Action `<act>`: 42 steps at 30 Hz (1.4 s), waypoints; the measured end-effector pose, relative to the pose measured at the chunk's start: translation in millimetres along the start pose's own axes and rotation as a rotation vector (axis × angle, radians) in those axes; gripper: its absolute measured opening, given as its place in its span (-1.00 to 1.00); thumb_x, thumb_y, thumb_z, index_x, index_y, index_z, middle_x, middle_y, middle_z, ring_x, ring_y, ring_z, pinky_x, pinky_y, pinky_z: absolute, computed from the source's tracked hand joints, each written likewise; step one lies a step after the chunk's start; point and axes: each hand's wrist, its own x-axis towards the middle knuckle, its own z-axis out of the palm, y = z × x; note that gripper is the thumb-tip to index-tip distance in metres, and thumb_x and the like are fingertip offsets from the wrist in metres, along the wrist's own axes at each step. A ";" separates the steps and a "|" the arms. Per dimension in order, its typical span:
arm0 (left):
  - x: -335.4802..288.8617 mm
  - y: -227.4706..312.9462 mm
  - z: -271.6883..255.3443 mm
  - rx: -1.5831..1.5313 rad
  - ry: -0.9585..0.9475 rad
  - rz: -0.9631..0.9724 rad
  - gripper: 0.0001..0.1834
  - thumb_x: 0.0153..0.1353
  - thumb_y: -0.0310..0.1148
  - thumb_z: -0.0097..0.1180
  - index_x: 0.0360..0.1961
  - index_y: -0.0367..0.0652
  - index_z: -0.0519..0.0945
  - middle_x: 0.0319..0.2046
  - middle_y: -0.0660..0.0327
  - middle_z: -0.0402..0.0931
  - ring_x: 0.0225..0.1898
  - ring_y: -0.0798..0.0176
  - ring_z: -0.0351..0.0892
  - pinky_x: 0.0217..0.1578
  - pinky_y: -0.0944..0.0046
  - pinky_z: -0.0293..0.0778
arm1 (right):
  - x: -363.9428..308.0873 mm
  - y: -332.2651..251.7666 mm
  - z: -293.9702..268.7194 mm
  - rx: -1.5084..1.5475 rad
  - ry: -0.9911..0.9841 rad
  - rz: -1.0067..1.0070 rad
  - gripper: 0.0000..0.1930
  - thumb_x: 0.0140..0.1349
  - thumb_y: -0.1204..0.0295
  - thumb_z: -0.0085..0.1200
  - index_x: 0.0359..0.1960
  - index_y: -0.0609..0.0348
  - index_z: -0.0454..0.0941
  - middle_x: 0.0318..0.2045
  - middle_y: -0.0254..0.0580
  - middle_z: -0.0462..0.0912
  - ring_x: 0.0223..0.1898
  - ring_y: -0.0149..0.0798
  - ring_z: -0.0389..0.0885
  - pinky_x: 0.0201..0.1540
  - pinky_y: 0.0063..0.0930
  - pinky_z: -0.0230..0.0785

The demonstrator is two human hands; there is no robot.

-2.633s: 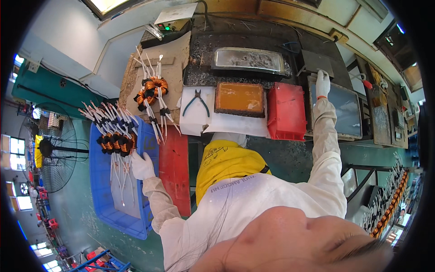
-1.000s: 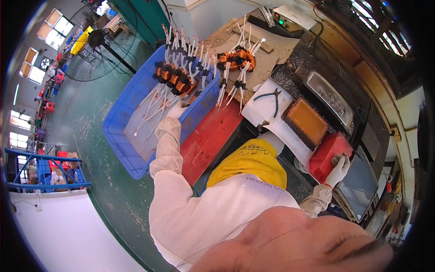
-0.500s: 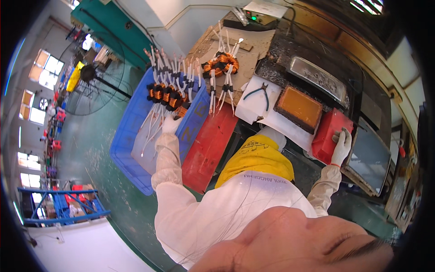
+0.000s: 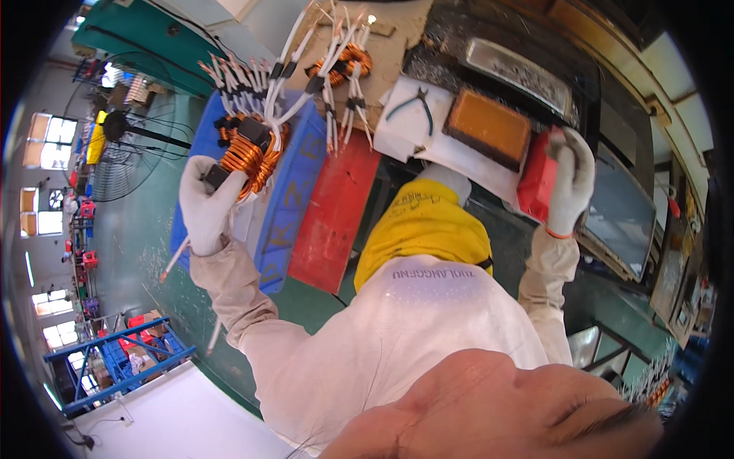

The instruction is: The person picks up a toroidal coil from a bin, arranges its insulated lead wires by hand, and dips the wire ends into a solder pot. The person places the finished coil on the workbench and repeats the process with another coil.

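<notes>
L hand (image 4: 206, 200) gripping a coil (image 4: 251, 157) over the blue bin (image 4: 297, 210); R hand (image 4: 572, 180) bent at red box (image 4: 537, 180), can't tell if gripping. Pick-up step, prob.; next needs leads (image 4: 276, 93) kept clear.

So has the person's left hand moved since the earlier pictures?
Yes. Against the blue bin, the left hand has gone from beside its right wall, up and across toward its left side, now holding a copper coil.
</notes>
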 end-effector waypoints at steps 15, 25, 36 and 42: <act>-39.5 -23.2 150.7 0.268 -0.816 0.725 -0.65 -0.24 -0.33 0.40 -0.45 -0.14 0.48 -0.45 0.14 0.42 -0.36 0.00 0.48 -0.29 0.11 0.39 | -123.0 16.1 83.4 -0.683 -0.949 -0.233 -0.23 -0.10 0.42 0.35 0.24 0.08 0.30 -0.06 0.02 0.57 -0.02 0.09 0.54 0.14 -0.06 0.33; -72.7 -87.3 222.0 0.445 -0.792 0.820 -0.69 -0.17 -0.24 0.32 -0.41 -0.10 0.51 -0.41 0.15 0.42 -0.29 0.05 0.47 -0.25 0.08 0.41 | -159.5 100.2 50.5 -0.485 -0.997 0.098 -0.30 -0.01 0.39 0.31 0.22 0.11 0.31 -0.06 0.09 0.59 0.01 0.10 0.56 0.08 -0.17 0.40; -105.0 -85.1 235.1 0.710 -0.567 0.713 -0.69 -0.10 -0.26 0.23 -0.30 -0.15 0.56 -0.36 0.15 0.47 -0.27 0.09 0.49 -0.23 0.11 0.43 | -142.1 121.1 119.4 -0.501 -1.349 -0.131 -0.57 0.03 0.25 0.24 -0.06 0.13 0.51 -0.13 0.11 0.63 -0.07 0.06 0.62 -0.05 -0.20 0.49; -108.7 -86.9 179.8 -0.052 -0.711 0.262 -0.55 0.07 -0.35 0.27 -0.02 -0.30 0.50 -0.19 0.08 0.55 -0.17 0.13 0.58 -0.15 0.22 0.49 | -138.6 65.9 118.9 -0.407 -1.031 0.134 -0.40 -0.03 0.21 0.30 0.12 -0.01 0.47 -0.14 0.05 0.65 -0.08 0.08 0.64 -0.06 -0.16 0.50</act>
